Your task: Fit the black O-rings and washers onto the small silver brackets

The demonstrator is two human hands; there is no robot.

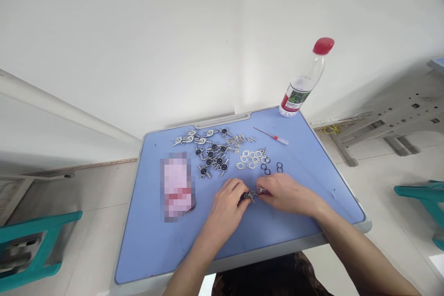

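- Near the front edge of the blue table (154,254), a person's left hand (225,206) and right hand (286,194) came together, their fingertips (257,193) pinching a small metal fitting (249,195) from both sides.
- Toward the back edge lay black-centred metal fittings (211,159), flat metal washers (251,159) and black O-rings (274,167).
- At the back right corner stood a red-capped water bottle (301,81).

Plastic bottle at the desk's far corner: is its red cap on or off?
On: the red cap sits on the neck of the clear plastic bottle.
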